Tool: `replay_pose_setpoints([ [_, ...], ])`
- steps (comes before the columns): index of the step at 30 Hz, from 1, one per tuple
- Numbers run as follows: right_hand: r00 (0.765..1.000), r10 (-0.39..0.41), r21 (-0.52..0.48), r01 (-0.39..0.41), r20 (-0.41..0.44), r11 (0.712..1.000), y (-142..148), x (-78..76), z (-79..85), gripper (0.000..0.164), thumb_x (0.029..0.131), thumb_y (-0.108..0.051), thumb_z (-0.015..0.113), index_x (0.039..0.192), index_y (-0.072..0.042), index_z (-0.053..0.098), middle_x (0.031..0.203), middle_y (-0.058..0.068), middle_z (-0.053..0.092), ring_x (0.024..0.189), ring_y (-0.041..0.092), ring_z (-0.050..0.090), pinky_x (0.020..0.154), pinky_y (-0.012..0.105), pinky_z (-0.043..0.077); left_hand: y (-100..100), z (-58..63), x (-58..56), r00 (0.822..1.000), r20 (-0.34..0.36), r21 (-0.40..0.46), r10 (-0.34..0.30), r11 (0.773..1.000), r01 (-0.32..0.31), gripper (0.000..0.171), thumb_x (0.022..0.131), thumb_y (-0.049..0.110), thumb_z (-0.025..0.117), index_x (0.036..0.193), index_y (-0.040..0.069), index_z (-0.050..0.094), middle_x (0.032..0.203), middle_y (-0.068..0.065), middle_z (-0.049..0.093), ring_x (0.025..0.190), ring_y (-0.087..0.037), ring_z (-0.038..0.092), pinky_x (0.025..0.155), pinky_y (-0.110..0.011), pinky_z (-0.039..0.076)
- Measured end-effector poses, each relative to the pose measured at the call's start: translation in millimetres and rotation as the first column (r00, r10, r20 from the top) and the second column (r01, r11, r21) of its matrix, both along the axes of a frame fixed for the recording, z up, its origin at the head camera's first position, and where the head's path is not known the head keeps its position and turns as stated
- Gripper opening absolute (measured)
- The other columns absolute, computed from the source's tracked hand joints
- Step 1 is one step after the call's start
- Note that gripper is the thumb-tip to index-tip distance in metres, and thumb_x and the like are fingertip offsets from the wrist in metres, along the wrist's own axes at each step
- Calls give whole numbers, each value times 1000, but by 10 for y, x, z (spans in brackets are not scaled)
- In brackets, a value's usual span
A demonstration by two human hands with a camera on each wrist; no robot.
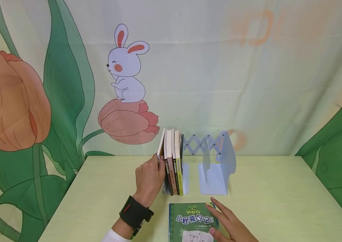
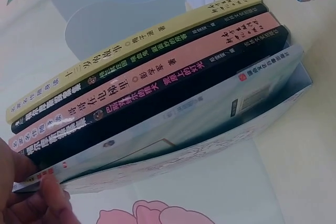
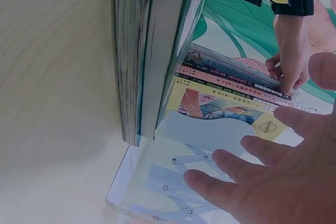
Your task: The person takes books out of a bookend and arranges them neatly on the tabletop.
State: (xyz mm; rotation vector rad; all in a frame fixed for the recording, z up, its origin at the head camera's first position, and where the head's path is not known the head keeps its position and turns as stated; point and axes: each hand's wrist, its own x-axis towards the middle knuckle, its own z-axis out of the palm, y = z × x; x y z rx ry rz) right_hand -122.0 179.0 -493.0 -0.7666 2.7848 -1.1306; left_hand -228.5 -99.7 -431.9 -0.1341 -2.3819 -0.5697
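My left hand (image 1: 150,178) pinches the top corner of the leftmost book, a thin pale-covered book (image 2: 184,119), between thumb and fingers. This book leans slightly away from the upright row of books (image 1: 173,176), whose spines are black, pink and yellow. The row stands in the left part of a pale blue expandable bookend rack (image 1: 226,158). Close to the table's front, my right hand (image 1: 231,222) has its fingers spread over the right edge of a green book (image 1: 189,215) lying flat. From the right wrist, thick page edges (image 3: 134,61) show more than one book stacked there.
The rack's crossed metal links (image 1: 194,144) run along its back, between upright panels. Behind the pale table (image 1: 280,195) hangs a printed curtain (image 1: 189,77) with a rabbit and tulips. A black strap (image 1: 136,213) circles the left wrist.
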Motion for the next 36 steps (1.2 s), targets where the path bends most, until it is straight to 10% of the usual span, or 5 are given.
replay_pose_setpoints([
  [36, 1000, 0, -3, 0, 7, 1000, -18, -1, 66, 63, 96, -34, 61, 152, -34, 34, 160, 10, 30, 141, 40, 37, 94, 66, 43, -27, 154, 15, 984, -177, 71, -18, 997, 31, 28, 101, 22, 53, 76, 7, 54, 52, 4, 34, 43, -6, 25, 45, -21, 17],
])
